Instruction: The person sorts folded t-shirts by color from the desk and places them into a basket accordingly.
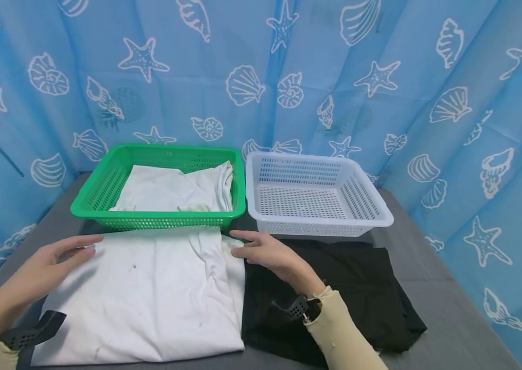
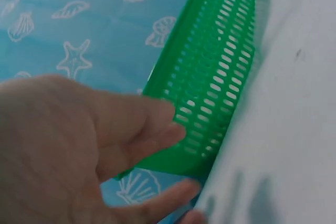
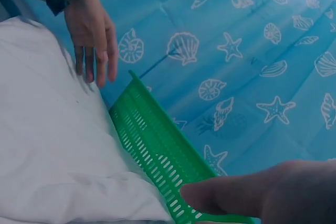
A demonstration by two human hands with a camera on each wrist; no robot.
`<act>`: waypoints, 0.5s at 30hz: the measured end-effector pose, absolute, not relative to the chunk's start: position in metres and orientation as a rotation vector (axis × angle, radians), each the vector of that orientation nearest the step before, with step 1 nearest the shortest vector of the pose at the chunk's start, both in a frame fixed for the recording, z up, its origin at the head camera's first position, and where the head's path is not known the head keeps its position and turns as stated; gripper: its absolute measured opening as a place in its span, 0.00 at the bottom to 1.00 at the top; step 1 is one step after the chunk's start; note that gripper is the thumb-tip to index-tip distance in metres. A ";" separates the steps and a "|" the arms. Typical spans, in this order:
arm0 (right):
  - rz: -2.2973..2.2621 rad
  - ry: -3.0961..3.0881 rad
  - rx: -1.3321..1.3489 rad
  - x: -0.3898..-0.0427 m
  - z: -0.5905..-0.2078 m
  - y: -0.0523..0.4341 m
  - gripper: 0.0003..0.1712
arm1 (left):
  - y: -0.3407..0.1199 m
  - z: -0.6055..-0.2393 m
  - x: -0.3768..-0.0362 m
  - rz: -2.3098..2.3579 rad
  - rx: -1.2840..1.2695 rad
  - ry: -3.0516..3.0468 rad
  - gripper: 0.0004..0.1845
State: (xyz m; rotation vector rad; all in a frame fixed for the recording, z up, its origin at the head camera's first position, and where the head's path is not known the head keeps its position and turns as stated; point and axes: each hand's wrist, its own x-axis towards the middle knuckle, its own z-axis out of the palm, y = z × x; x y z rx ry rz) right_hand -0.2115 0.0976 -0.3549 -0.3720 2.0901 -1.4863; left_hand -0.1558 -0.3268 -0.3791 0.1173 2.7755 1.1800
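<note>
On the grey bench [image 1: 432, 288], the left hand [image 1: 52, 259] lies at the far left corner of a folded white garment [image 1: 149, 293], its fingers [image 1: 82, 242] straight and relaxed, touching the cloth but gripping nothing. Just behind the garment stands a green basket [image 1: 99, 192] with more white cloth [image 1: 173, 190] in it. The right hand [image 1: 267, 252] rests at the garment's far right corner with its fingers [image 1: 247, 236] likewise straight and holding nothing, over the seam where the white garment meets a black garment [image 1: 362, 288], and a white basket [image 1: 372, 203] stands behind that.
</note>
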 end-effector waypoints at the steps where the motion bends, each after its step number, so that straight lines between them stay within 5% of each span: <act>1: -1.492 2.090 -0.364 -0.211 -0.356 0.098 0.32 | -0.329 -0.381 -0.156 1.158 0.106 2.796 0.33; 15: -1.571 1.752 -0.361 -0.213 -0.367 0.092 0.31 | -0.348 -0.403 -0.170 1.262 -0.138 2.464 0.46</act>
